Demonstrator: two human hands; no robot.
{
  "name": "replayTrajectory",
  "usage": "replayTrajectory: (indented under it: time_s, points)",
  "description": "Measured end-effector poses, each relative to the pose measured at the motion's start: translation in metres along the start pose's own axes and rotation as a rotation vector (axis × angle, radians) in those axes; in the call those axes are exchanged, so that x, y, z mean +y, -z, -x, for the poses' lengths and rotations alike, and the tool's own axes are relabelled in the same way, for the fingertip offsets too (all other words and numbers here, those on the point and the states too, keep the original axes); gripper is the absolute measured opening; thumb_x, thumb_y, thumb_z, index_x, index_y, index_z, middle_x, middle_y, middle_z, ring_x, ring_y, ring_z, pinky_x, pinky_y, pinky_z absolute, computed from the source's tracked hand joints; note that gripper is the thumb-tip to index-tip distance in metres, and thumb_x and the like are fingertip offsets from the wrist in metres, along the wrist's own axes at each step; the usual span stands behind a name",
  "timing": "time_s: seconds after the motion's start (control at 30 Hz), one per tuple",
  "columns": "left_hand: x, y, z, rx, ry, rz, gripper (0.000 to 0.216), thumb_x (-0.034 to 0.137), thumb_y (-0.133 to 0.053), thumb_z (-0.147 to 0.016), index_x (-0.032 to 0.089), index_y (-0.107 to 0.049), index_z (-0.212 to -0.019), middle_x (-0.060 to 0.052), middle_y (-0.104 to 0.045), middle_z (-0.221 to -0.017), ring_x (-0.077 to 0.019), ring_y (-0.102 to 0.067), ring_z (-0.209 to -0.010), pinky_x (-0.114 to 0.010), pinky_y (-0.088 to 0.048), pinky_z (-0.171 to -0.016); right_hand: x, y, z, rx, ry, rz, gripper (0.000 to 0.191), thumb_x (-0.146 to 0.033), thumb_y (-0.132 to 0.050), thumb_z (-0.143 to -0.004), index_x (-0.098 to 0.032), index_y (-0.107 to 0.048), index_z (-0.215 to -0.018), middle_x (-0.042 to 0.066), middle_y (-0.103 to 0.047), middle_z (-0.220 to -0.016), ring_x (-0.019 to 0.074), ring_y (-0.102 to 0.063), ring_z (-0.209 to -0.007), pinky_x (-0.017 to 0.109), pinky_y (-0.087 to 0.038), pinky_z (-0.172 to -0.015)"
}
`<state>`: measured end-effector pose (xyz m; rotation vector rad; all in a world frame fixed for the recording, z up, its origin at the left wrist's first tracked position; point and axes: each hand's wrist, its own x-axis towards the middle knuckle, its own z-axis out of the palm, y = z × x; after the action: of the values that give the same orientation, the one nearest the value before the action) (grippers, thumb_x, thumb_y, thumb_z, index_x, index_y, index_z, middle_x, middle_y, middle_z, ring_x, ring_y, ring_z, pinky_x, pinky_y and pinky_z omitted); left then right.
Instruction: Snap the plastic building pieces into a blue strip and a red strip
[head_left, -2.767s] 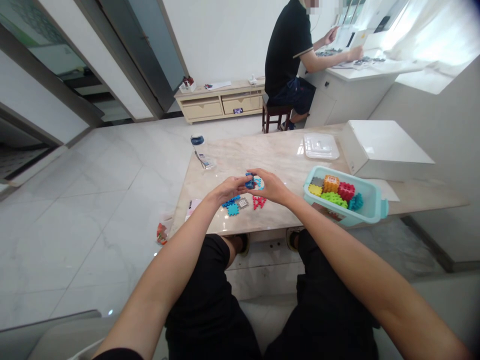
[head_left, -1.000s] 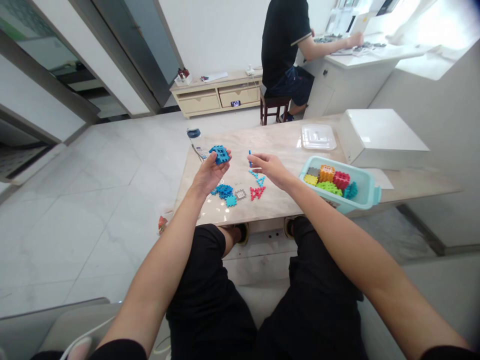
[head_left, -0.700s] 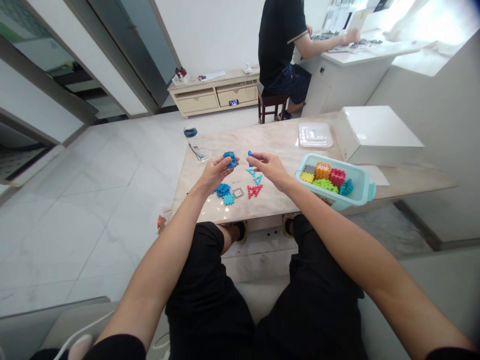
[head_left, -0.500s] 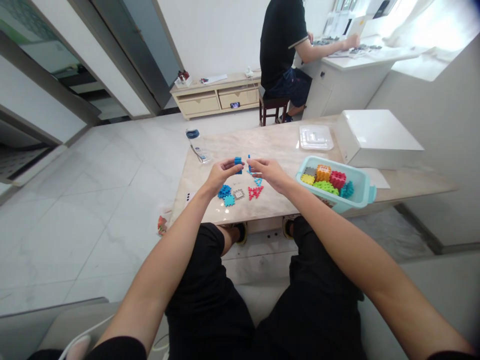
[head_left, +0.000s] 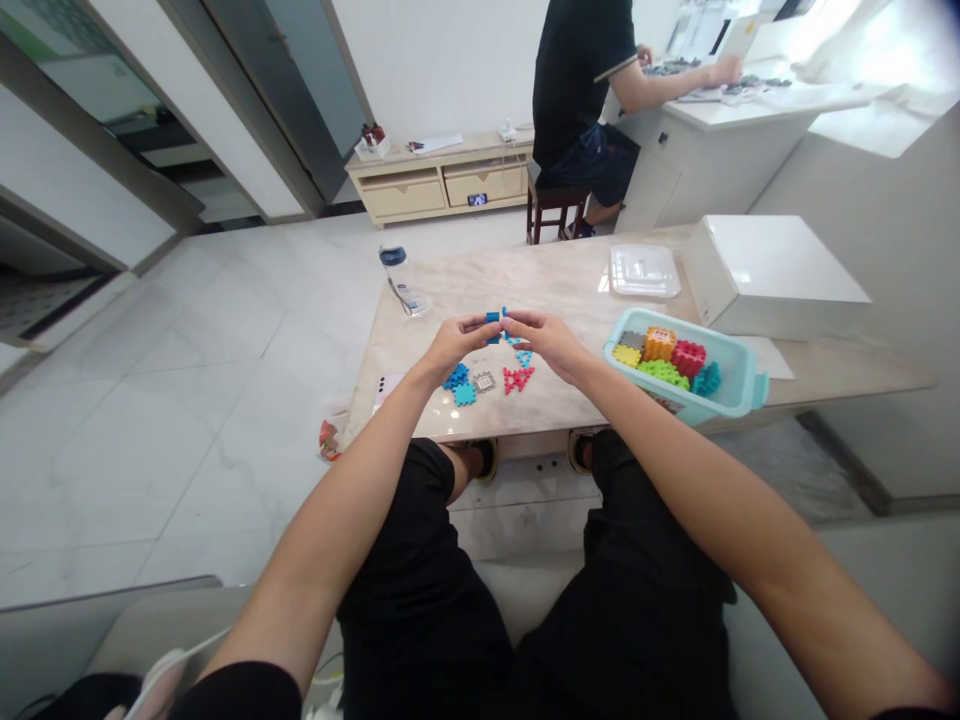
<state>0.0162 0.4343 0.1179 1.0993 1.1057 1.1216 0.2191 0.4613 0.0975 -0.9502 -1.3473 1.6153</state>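
Note:
My left hand point(head_left: 455, 345) and my right hand point(head_left: 546, 340) meet above the marble table point(head_left: 555, 285). Both pinch a small blue block assembly point(head_left: 494, 324) between their fingertips. The left hand grips the blue cube part; the right hand presses a thin blue piece against its side. Below the hands lie loose pieces: blue tiles point(head_left: 457, 381), a grey tile point(head_left: 484, 380), a red triangular piece point(head_left: 517, 378) and a light blue piece point(head_left: 523, 357).
A teal tub point(head_left: 731, 368) with orange, red, green and yellow cubes stands right of my hands. Behind it are a clear lid point(head_left: 643, 270) and a white box point(head_left: 769, 275). A bottle point(head_left: 401, 283) lies at the table's far left. Another person point(head_left: 585, 90) sits at a white desk beyond.
My hands were apart, the left lifting the blue cube and the right holding a thin blue piece. They have come together, and the piece now touches the cube.

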Motion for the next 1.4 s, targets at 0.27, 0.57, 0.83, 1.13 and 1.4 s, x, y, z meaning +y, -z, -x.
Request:
replayTrajectory:
  time_s: [0.27,0.57,0.83,1.13,1.4]
  points:
    - [-0.006,0.002,-0.005,0.002,0.086,0.123,0.047,0.047,-0.102,-0.068,0.016,-0.084,-0.098,-0.006,-0.076,-0.093,-0.0122,-0.066,-0.081,-0.025,-0.054,-0.08,-0.001,-0.005,0.001,0.009,0.009,0.128,0.051,-0.058,-0.079,-0.087,-0.023,-0.08,-0.125,0.007,-0.078,-0.133,0.0238,-0.069,-0.12,0.03,-0.052,-0.084]
    - [-0.015,0.005,-0.011,-0.052,0.08,0.106,0.048,0.052,-0.099,-0.072,0.017,-0.085,-0.1,-0.007,-0.077,-0.094,-0.0116,-0.064,-0.078,-0.026,-0.053,-0.08,0.008,-0.01,-0.002,0.065,0.015,0.145,0.056,-0.064,-0.076,-0.089,-0.021,-0.08,-0.125,0.008,-0.079,-0.126,0.0202,-0.07,-0.107,0.027,-0.053,-0.077]
    - [-0.017,0.01,-0.012,-0.005,0.126,0.129,0.043,0.047,-0.1,-0.072,0.015,-0.084,-0.096,-0.01,-0.078,-0.092,-0.0154,-0.068,-0.079,-0.026,-0.048,-0.07,0.009,-0.003,-0.006,0.009,0.018,0.238,0.065,-0.067,-0.074,-0.09,-0.019,-0.078,-0.132,0.01,-0.077,-0.127,0.0192,-0.07,-0.099,0.028,-0.057,-0.078]
    - [-0.023,0.01,-0.015,-0.129,0.181,0.119,0.05,0.054,-0.101,-0.065,0.013,-0.081,-0.085,-0.011,-0.077,-0.082,-0.0166,-0.066,-0.069,-0.03,-0.05,-0.068,0.001,-0.008,0.002,-0.032,0.415,0.701,0.09,-0.041,-0.096,-0.076,-0.021,-0.059,-0.156,0.016,-0.064,-0.152,0.0332,-0.06,-0.143,0.048,-0.044,-0.126]
    - [-0.019,0.011,-0.008,-0.154,0.19,0.146,0.048,0.052,-0.103,-0.064,0.014,-0.08,-0.081,-0.006,-0.072,-0.076,-0.0126,-0.059,-0.068,-0.028,-0.048,-0.069,-0.01,-0.014,0.006,-0.072,0.392,0.685,0.061,-0.041,-0.089,-0.084,-0.021,-0.072,-0.138,0.01,-0.077,-0.132,0.0282,-0.073,-0.119,0.039,-0.054,-0.11]
